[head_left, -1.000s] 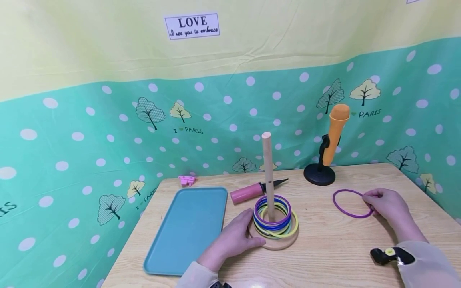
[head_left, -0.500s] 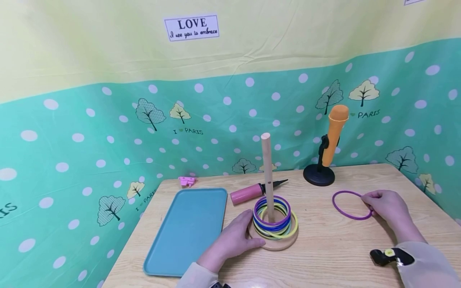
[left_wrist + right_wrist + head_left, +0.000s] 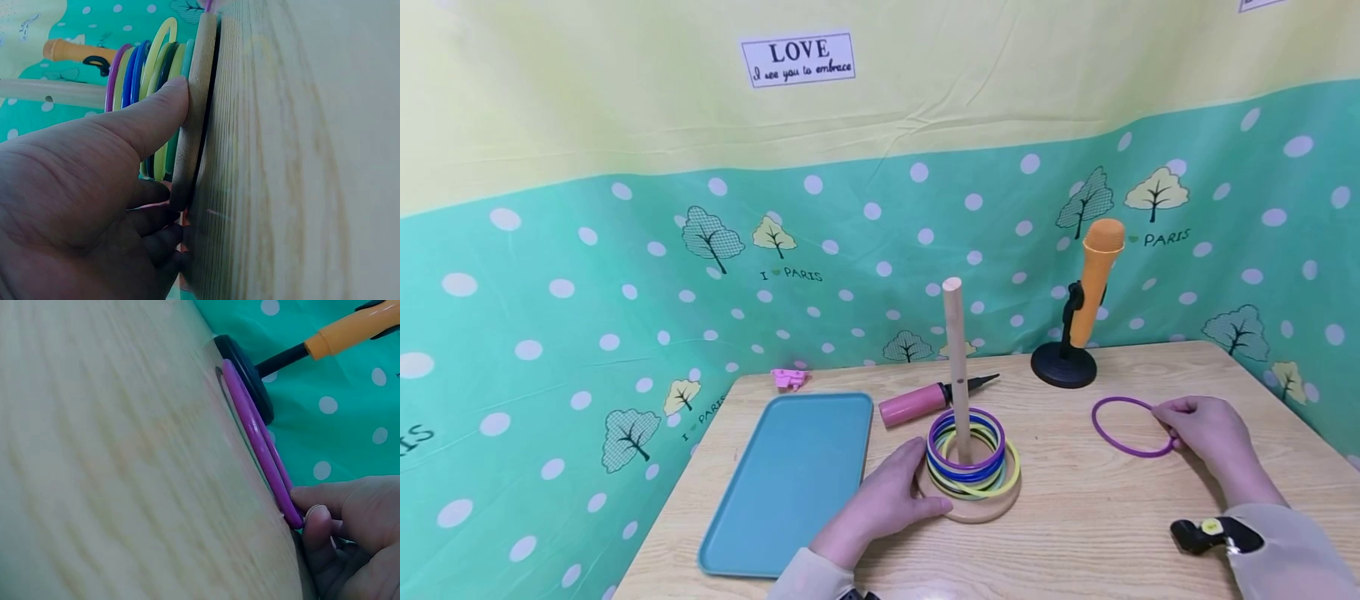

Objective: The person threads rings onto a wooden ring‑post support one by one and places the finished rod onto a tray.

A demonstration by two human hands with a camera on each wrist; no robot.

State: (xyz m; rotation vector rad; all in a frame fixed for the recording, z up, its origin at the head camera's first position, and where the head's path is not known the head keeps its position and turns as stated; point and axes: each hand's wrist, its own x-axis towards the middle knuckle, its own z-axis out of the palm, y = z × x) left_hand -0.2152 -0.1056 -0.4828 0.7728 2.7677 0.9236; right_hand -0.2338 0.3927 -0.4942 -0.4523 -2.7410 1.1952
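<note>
In the head view, a wooden ring toss stand with an upright post (image 3: 957,358) and round base (image 3: 973,510) stands near the table's middle. Several coloured rings circle the post in a stack, purple on top, with a yellow ring (image 3: 1018,468) jutting out to the right. My left hand (image 3: 889,493) grips the base's left edge, thumb in front; the left wrist view shows the thumb (image 3: 159,115) against the base and fingers at its rim. At the right, my right hand (image 3: 1210,429) pinches a purple ring (image 3: 265,447) between thumb and fingers, low over the table.
A blue tray (image 3: 790,483) lies left of the stand. Behind the stand rests a pink hand pump (image 3: 913,406) with a black nozzle. An orange microphone (image 3: 1097,283) on a black stand (image 3: 1063,367) is at the back right. A small pink toy (image 3: 789,378) sits at the back left.
</note>
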